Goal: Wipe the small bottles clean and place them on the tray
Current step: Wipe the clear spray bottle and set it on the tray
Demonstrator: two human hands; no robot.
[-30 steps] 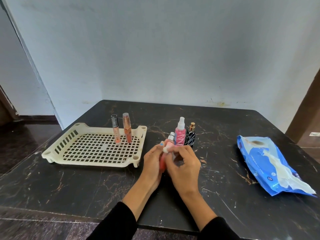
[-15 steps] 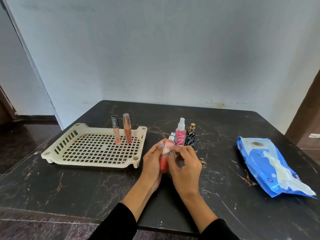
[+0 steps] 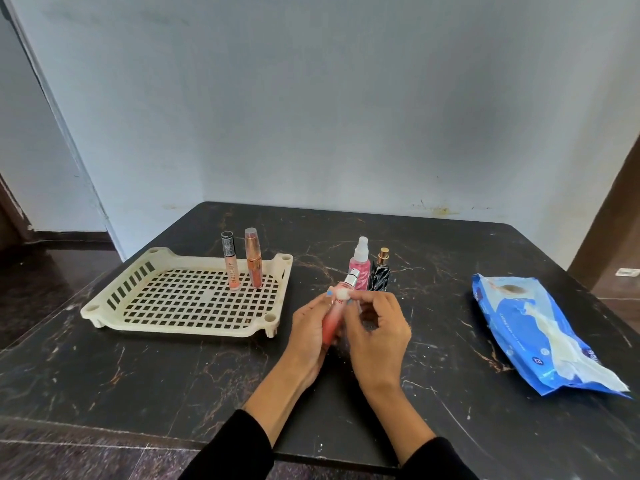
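My left hand (image 3: 308, 332) holds a small pink-to-red bottle (image 3: 332, 325) with a silver cap, tilted above the table. My right hand (image 3: 377, 332) pinches a small white wipe (image 3: 342, 293) against the bottle's upper part. Just behind my hands stand a pink spray bottle (image 3: 360, 268) and a black bottle with a gold cap (image 3: 381, 275). The cream slotted tray (image 3: 138, 271) lies to the left. Two upright tubes stand at its far side: one with a black cap (image 3: 230, 261), one with a copper cap (image 3: 252, 259).
A blue pack of wipes (image 3: 540, 332) lies at the right of the dark marble table (image 3: 173, 375), a white sheet trailing from its opening. A pale wall rises behind the table. The table's front edge runs just under my forearms.
The wipe in my right hand has slid up the bottle toward its cap. The bottle has shifted slightly in my left hand. Everything else stays put.
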